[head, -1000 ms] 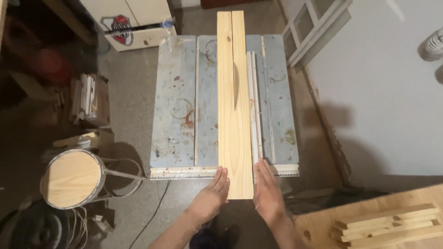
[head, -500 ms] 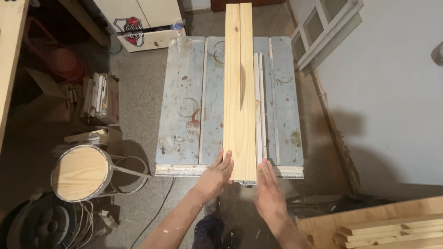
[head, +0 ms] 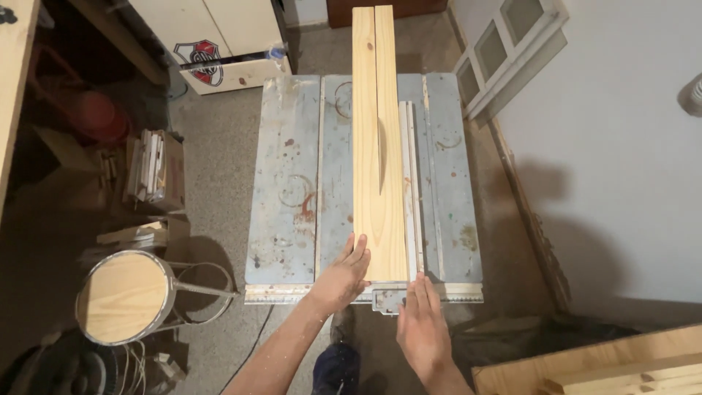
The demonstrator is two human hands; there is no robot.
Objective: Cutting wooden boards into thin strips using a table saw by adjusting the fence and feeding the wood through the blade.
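Worn grey-blue metal saw table: stands on a concrete floor, its top stained with rust rings. A pale metal rip fence runs front to back along its right-of-centre portion.

Long pale pine board: lies flat on the table top, lengthwise, its far end projecting beyond the rear edge. Its right edge runs just beside the fence, which appears to serve as the guide for a straight lengthwise cut. A kerf splits the board from the far end to about mid-table, where a thin dark blade edge shows in the slot. The uncut near end sits just inside the front edge of the table.

Round wooden stool seat with metal rim: stands on the floor to the left, well apart from the table.

Left hand: open and flat, fingers extended; fingertips press on the board's near left corner, apparently steadying it sideways toward the fence. It grasps nothing.

Right hand: open, palm down, fingers together and pointing forward. It lies just behind the front rail, fingertips near the board's end and the fence base. Whether it touches either cannot be determined. It holds nothing.
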